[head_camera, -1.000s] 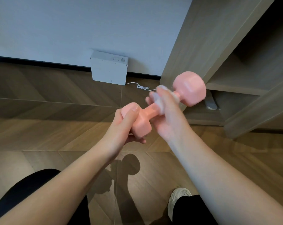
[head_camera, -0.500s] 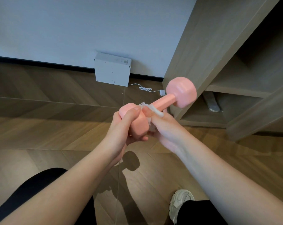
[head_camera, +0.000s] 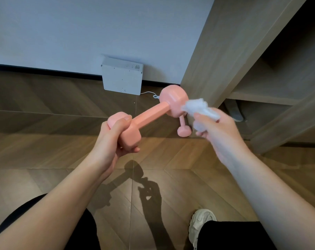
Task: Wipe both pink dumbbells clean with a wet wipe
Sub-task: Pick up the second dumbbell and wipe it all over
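My left hand (head_camera: 113,139) grips the near head of a pink dumbbell (head_camera: 149,115), held in the air and tilted up to the right. My right hand (head_camera: 218,130) pinches a crumpled white wet wipe (head_camera: 198,108) against the right side of the dumbbell's far head. A second pink dumbbell (head_camera: 183,129) lies on the floor beyond, next to the foot of the wooden cabinet; its far part is hidden behind the raised dumbbell's head.
A white box (head_camera: 121,78) leans on the wall with a white cable (head_camera: 151,94) running right. A wooden shelf unit (head_camera: 225,51) stands at the right, a grey object (head_camera: 233,110) in its lowest bay. My shoe (head_camera: 201,226) is on the wood floor below.
My right hand has slid the wipe from the near end of the handle up to the far head. The second dumbbell on the floor has come into view.
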Available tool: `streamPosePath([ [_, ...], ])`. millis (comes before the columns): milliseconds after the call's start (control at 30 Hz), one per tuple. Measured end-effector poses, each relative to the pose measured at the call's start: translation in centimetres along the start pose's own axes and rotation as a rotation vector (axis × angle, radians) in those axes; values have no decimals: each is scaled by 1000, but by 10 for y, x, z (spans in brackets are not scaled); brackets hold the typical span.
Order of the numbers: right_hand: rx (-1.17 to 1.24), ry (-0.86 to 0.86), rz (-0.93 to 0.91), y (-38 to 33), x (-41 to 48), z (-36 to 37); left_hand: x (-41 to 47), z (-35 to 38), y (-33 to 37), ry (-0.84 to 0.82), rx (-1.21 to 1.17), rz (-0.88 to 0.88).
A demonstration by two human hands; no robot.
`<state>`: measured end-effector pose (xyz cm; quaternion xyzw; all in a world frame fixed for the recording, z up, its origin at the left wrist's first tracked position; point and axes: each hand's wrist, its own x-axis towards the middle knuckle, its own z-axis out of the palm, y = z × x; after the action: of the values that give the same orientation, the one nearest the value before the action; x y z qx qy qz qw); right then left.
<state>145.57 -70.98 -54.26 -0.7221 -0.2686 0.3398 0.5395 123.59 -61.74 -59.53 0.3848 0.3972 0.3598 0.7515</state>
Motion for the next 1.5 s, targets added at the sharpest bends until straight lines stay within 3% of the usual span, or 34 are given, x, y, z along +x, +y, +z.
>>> streamPosePath([
  [100,11,21,-22,-1,10,-2,1,-1,-2,-58,25,-3],
  [267,265,-258,204,6,17,3,2,-1,-5,-236,96,-10],
  [433,173,-152,229,9,12,8,14,-7,0,-371,223,-150],
  [567,-10,-132,57,2,8,8,23,-2,1,-231,865,108],
  [667,-109,-218,-113,3,-2,20,17,22,-17,-397,1142,168],
  [833,-337,-423,-114,10,-10,32,13,37,-47,-310,1047,152],
  [933,-392,-518,-170,1,-6,25,12,34,-52,-245,1127,168],
  [1033,-591,-488,-217,1,-8,23,14,31,-51,-200,1169,155],
  [1133,-798,-485,-454,7,-18,27,15,28,-47,-232,1331,190],
  [1200,-893,-425,-516,9,-21,28,13,26,-44,-235,1476,244],
  [1400,-902,-392,-620,11,-18,25,11,26,-36,-189,1648,401],
  [1500,-883,-427,-579,12,-19,25,12,26,-34,-212,1733,433],
])
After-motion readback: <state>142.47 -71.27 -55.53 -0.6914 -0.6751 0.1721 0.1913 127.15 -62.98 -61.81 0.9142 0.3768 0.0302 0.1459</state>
